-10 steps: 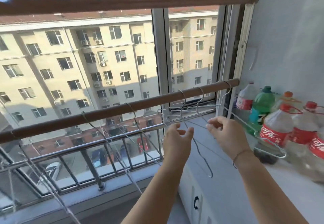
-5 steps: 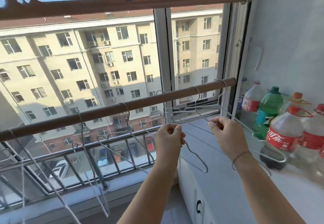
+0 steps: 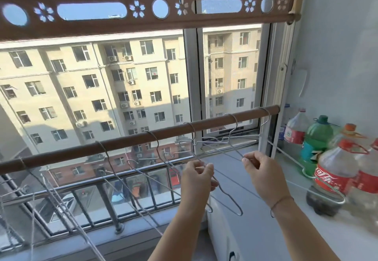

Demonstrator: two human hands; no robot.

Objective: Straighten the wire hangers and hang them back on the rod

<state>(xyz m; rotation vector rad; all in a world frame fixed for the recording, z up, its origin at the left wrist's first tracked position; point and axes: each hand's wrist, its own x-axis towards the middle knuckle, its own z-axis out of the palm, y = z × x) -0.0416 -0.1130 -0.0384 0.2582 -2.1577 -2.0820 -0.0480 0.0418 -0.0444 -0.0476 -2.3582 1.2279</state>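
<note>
Straightening under way: left hand [image 3: 197,176] and right hand [image 3: 257,170] both pinch one wire hanger [image 3: 241,213]. Judged next: true its bend, seat it on the rod [image 3: 122,144].

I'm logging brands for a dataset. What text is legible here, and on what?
"可口" (the rest is turned away): white script on the red label of the near cola bottle.
"7": white figure on the green bottle.
Far red-label bottle: print too blurred to read.
</note>
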